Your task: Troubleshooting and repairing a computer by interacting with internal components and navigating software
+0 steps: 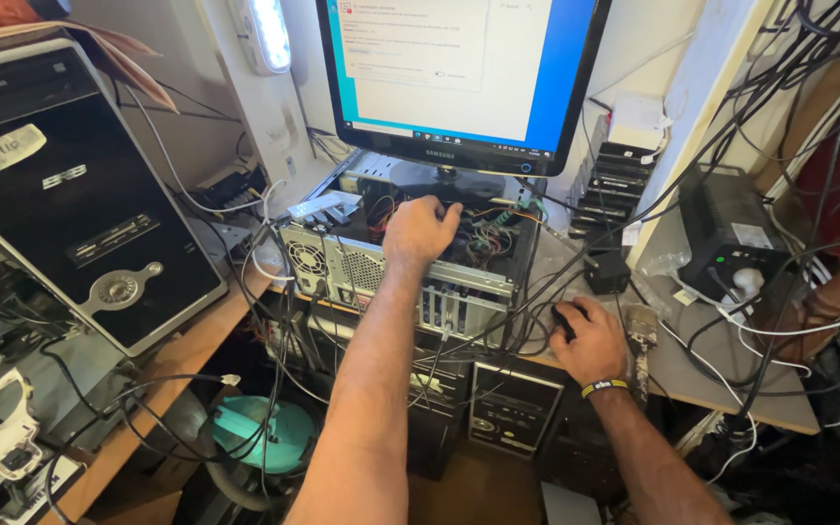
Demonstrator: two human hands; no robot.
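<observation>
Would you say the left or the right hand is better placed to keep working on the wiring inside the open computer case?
Left. The left hand already reaches into the open computer case among its wires, while the right hand rests on a black mouse beside it.

Bare forearms, black-and-yellow wristband (pixel 603 388) on the right wrist

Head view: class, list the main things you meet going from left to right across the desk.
Black tower case → open computer case with the left hand in it → right hand on a black mouse → paintbrush → black box with a green light.
</observation>
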